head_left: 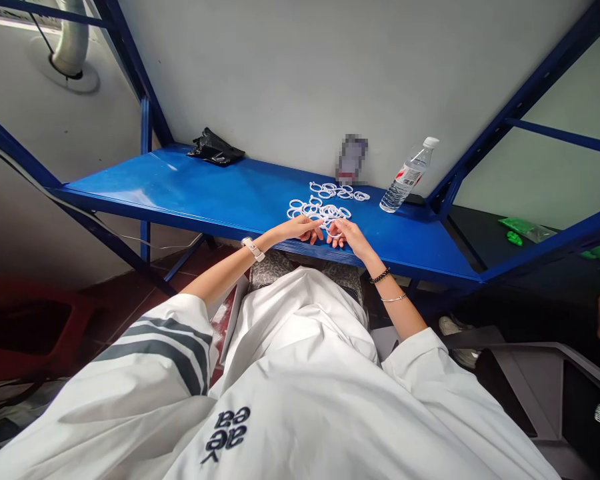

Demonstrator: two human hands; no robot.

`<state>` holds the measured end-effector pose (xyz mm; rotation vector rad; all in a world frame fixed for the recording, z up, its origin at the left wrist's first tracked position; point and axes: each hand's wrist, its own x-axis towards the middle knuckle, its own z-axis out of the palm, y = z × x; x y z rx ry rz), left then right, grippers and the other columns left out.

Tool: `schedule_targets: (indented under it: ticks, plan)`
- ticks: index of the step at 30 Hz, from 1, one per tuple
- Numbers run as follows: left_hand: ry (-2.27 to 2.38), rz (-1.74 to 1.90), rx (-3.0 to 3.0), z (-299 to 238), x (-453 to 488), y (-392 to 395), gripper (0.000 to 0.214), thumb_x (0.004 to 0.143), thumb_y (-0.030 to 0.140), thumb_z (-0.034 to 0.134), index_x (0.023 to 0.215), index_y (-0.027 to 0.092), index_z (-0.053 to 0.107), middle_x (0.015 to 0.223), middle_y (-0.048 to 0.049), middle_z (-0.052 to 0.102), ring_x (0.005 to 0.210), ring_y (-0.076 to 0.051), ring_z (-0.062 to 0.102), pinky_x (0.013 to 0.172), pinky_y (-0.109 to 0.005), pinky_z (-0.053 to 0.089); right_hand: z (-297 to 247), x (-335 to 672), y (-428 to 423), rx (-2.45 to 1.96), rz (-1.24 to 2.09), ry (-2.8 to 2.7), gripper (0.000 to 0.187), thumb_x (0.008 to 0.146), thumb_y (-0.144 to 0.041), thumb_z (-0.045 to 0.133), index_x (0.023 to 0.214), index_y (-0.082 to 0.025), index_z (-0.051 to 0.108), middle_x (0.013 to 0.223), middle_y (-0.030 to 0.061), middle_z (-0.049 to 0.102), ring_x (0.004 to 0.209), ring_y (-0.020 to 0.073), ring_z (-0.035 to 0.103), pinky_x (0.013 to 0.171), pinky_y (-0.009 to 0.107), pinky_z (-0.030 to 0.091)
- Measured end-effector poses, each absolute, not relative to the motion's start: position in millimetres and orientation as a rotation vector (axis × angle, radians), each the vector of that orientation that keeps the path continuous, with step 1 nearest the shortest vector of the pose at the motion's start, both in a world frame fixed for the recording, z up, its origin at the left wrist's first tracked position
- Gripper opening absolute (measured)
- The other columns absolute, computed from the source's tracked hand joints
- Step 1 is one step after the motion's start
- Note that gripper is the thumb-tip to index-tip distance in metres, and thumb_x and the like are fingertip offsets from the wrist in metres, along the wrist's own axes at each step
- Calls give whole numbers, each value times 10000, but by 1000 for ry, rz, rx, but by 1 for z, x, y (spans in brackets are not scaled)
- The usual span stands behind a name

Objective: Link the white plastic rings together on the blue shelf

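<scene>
Several white plastic rings [325, 200] lie scattered in a loose heap on the blue metal shelf [205, 193]. Both my hands rest at the near edge of that heap. My left hand [300, 229] has its fingers pinched on a white ring [331, 229] at the heap's front. My right hand [349, 233] meets it from the right, fingers curled on the same ring. A watch sits on my left wrist, and a bead bracelet and a thin bangle on my right.
A clear water bottle [405, 179] with a white cap leans at the shelf's back right. A black crumpled bag [214, 148] lies at the back left. Blue frame struts [520, 100] rise on both sides. Green parts [523, 230] lie on a dark surface at right.
</scene>
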<state>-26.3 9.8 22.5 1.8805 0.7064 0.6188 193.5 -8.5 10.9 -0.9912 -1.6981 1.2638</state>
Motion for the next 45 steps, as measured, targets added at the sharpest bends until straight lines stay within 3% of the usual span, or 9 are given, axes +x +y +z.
schedule_targets:
  ticks: [3,10,24,33,40,45]
  plan:
    - [732,635,1866,19,-21,14,736,935,764,501,836,89,778,567,-47,641,421,-71,444,420,-207,299,12,194,-9,-974,1266,-1736,662,776,-872,622,747,-212,576,673,44,706,514,134,601,428,250,371]
    - [717,705,1869,16,-14,17,644,903,704,616,642,115,638,595,-29,617,446,-49,449,430,-189,300,9,192,-3,-978,1287,-1719,687,755,-909,600,722,-225,538,693,48,703,527,145,596,431,265,359]
    - [649,762,1766,23,-20,12,592,911,673,648,688,128,587,594,2,565,470,-45,460,452,-177,353,20,198,-7,-895,1394,-1777,688,799,-856,605,660,-182,610,771,59,710,610,113,589,529,233,412]
    - [628,771,1727,21,-22,14,524,864,608,742,708,143,557,595,14,567,488,-52,479,444,-176,335,22,195,-11,-917,1297,-1877,726,745,-887,629,567,-192,526,725,60,671,603,121,539,526,257,385]
    - [624,767,1724,21,-21,15,486,860,568,767,741,137,576,600,13,574,482,-51,474,443,-181,335,21,193,-11,-951,1203,-1964,691,816,-852,577,600,-198,528,698,55,660,579,116,508,509,262,361]
    - [615,763,1725,22,-22,14,460,841,535,802,759,134,591,575,25,566,463,-45,460,442,-179,338,20,194,-12,-972,1190,-1980,576,841,-752,654,713,-196,578,744,36,683,574,98,504,498,237,349]
